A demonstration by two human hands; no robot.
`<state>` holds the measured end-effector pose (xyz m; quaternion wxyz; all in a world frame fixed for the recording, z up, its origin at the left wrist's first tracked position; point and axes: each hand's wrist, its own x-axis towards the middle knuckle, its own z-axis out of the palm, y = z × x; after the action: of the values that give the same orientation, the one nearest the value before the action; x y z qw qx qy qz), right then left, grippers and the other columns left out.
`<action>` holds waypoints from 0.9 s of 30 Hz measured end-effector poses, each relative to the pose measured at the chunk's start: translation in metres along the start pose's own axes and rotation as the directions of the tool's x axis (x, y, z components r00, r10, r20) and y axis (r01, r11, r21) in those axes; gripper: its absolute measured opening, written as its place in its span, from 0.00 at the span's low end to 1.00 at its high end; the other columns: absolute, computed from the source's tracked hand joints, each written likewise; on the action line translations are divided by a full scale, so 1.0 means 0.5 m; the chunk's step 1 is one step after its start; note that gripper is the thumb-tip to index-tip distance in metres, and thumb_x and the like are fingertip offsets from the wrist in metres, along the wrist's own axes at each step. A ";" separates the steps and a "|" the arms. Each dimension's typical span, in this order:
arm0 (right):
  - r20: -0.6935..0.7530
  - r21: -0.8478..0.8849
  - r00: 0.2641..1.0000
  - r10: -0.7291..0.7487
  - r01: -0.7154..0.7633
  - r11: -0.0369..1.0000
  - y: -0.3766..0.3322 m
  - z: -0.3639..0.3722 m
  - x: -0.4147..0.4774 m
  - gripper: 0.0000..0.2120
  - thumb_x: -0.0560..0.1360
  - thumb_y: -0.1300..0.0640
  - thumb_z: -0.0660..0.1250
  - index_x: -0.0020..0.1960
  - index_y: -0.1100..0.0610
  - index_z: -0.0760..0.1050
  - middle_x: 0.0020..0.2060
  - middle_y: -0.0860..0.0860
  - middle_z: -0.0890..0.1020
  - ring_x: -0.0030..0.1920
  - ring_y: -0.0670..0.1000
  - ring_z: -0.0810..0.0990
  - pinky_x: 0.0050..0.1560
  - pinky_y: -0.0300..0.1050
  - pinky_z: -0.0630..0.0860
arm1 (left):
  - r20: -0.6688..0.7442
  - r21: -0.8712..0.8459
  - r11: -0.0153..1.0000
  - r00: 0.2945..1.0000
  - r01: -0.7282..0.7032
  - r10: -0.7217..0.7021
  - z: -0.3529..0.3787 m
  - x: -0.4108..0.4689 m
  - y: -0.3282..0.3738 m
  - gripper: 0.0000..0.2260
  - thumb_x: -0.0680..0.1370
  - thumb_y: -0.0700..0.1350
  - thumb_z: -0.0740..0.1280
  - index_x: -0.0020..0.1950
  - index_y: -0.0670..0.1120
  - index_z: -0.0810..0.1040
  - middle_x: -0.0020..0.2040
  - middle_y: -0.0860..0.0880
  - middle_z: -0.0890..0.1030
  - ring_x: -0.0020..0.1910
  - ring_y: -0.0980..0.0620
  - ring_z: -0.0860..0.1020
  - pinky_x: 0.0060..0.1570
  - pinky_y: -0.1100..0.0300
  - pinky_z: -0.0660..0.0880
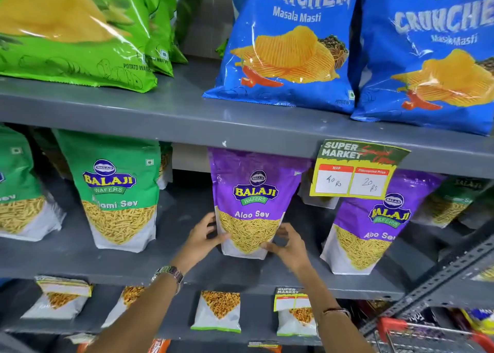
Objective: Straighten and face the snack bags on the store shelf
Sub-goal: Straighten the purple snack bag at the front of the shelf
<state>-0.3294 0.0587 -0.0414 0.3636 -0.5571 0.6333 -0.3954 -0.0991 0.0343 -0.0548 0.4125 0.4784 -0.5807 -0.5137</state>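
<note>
A purple Aloo Sev bag stands upright on the middle grey shelf, label facing out. My left hand grips its lower left edge and my right hand grips its lower right corner. A second purple Aloo Sev bag stands to the right, leaning slightly, its top partly hidden by a price tag. A green Sev bag stands to the left, facing out, with another green bag at the far left edge.
The top shelf holds green wafer bags and two blue Crunchem bags. A yellow price tag hangs from the shelf edge. Small white snack packs stand on the lower shelf. A red basket sits at bottom right.
</note>
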 end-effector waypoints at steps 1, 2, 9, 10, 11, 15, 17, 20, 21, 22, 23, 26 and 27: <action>0.009 0.008 1.000 0.004 -0.004 1.000 -0.001 -0.001 -0.001 0.22 0.63 0.58 0.77 0.51 0.55 0.70 0.47 0.47 0.78 0.47 0.43 0.75 0.43 0.31 0.69 | -0.022 0.004 1.000 1.000 0.002 -0.002 0.002 -0.001 -0.003 0.23 0.61 0.55 0.73 0.55 0.57 0.73 0.55 0.56 0.80 0.56 0.54 0.78 0.57 0.59 0.74; 0.013 0.019 1.000 0.005 -0.006 1.000 -0.001 -0.001 0.000 0.22 0.63 0.58 0.77 0.52 0.55 0.70 0.48 0.48 0.78 0.48 0.45 0.76 0.45 0.33 0.70 | -0.039 0.010 1.000 0.999 -0.004 0.005 0.003 -0.002 -0.007 0.24 0.61 0.56 0.73 0.55 0.57 0.73 0.55 0.58 0.80 0.57 0.53 0.77 0.58 0.58 0.74; 0.067 0.086 0.997 0.027 -0.032 0.996 0.007 -0.008 0.002 0.22 0.63 0.59 0.76 0.53 0.56 0.70 0.50 0.49 0.78 0.54 0.50 0.76 0.50 0.37 0.72 | -0.043 0.009 1.000 0.999 -0.009 0.009 0.016 -0.007 -0.003 0.29 0.60 0.59 0.72 0.59 0.53 0.72 0.57 0.56 0.78 0.59 0.52 0.76 0.60 0.57 0.72; 0.081 0.092 0.996 0.032 -0.039 0.995 0.006 -0.008 0.002 0.22 0.64 0.60 0.76 0.53 0.56 0.69 0.50 0.50 0.78 0.55 0.50 0.76 0.52 0.39 0.72 | -0.039 0.007 1.000 0.999 -0.008 0.008 0.014 -0.007 -0.003 0.30 0.60 0.59 0.72 0.60 0.51 0.72 0.58 0.53 0.78 0.60 0.51 0.76 0.61 0.55 0.73; 0.092 0.099 0.995 0.039 -0.048 0.994 0.007 -0.008 0.001 0.23 0.64 0.60 0.76 0.54 0.56 0.69 0.51 0.50 0.78 0.55 0.51 0.75 0.54 0.42 0.72 | -0.029 0.001 1.000 1.000 -0.001 0.001 0.012 -0.006 0.000 0.31 0.60 0.58 0.73 0.61 0.50 0.72 0.59 0.52 0.78 0.60 0.50 0.76 0.63 0.53 0.72; -0.055 0.095 0.998 0.007 -0.001 0.995 0.020 -0.001 -0.025 0.27 0.65 0.61 0.75 0.61 0.56 0.68 0.56 0.51 0.75 0.58 0.51 0.74 0.55 0.40 0.71 | -0.154 -0.117 0.992 0.988 -0.038 0.020 0.040 -0.026 -0.003 0.28 0.68 0.41 0.74 0.65 0.49 0.67 0.62 0.50 0.73 0.63 0.51 0.72 0.59 0.59 0.73; -0.310 0.083 0.949 -0.060 0.090 0.993 0.033 -0.014 -0.062 0.26 0.67 0.62 0.73 0.62 0.54 0.68 0.57 0.50 0.74 0.56 0.49 0.74 0.56 0.43 0.71 | -0.402 -0.072 0.984 0.908 -0.162 0.120 0.083 -0.064 -0.012 0.28 0.68 0.41 0.74 0.65 0.49 0.67 0.60 0.54 0.71 0.62 0.56 0.71 0.59 0.63 0.71; -0.730 0.065 0.680 -0.071 0.172 0.983 0.049 -0.078 -0.123 0.21 0.70 0.61 0.68 0.60 0.53 0.68 0.54 0.51 0.74 0.53 0.51 0.74 0.54 0.47 0.72 | -0.427 0.096 0.943 0.842 -0.320 0.329 0.173 -0.119 -0.009 0.22 0.68 0.49 0.70 0.60 0.52 0.70 0.58 0.59 0.72 0.57 0.57 0.73 0.56 0.67 0.70; -0.822 0.063 0.567 -0.047 0.174 0.983 0.056 -0.107 -0.131 0.21 0.69 0.61 0.67 0.61 0.54 0.67 0.53 0.53 0.74 0.52 0.54 0.74 0.53 0.47 0.72 | -0.352 0.106 0.929 0.861 -0.354 0.368 0.210 -0.120 0.001 0.20 0.68 0.50 0.69 0.59 0.52 0.70 0.58 0.60 0.72 0.57 0.57 0.73 0.55 0.68 0.71; -0.879 0.069 0.477 -0.025 0.179 0.981 0.064 -0.139 -0.133 0.22 0.68 0.61 0.65 0.61 0.56 0.66 0.54 0.56 0.74 0.53 0.56 0.75 0.53 0.47 0.71 | -0.263 0.089 0.925 0.887 -0.370 0.380 0.249 -0.115 0.015 0.19 0.69 0.49 0.69 0.59 0.53 0.70 0.59 0.61 0.72 0.57 0.57 0.74 0.54 0.69 0.71; -0.902 0.089 0.431 0.006 0.172 0.981 0.074 -0.168 -0.128 0.24 0.67 0.61 0.64 0.63 0.57 0.65 0.56 0.59 0.74 0.55 0.58 0.75 0.54 0.46 0.71 | -0.170 0.039 0.934 0.918 -0.356 0.358 0.289 -0.104 0.035 0.20 0.69 0.48 0.69 0.59 0.56 0.69 0.61 0.61 0.72 0.59 0.58 0.73 0.53 0.70 0.71; -0.803 0.225 0.585 0.110 0.127 0.966 0.087 -0.235 -0.099 0.35 0.63 0.59 0.66 0.68 0.60 0.60 0.61 0.62 0.70 0.61 0.57 0.72 0.62 0.48 0.70 | 0.081 -0.099 0.984 0.984 -0.149 0.157 0.400 -0.049 0.089 0.29 0.70 0.44 0.72 0.66 0.53 0.62 0.68 0.54 0.64 0.67 0.55 0.66 0.55 0.65 0.72; -0.738 0.279 0.660 0.138 0.112 0.954 0.092 -0.249 -0.091 0.37 0.61 0.60 0.66 0.69 0.60 0.58 0.62 0.60 0.70 0.62 0.56 0.71 0.62 0.48 0.69 | 0.111 -0.088 0.994 0.991 -0.071 0.081 0.426 -0.028 0.100 0.33 0.69 0.44 0.72 0.69 0.50 0.60 0.68 0.52 0.63 0.68 0.54 0.64 0.60 0.60 0.71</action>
<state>-0.4557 0.1190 -0.0292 0.1531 -0.2775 0.6628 -0.6784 -0.3097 0.0917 -0.0329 0.4174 0.4079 -0.5990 -0.5482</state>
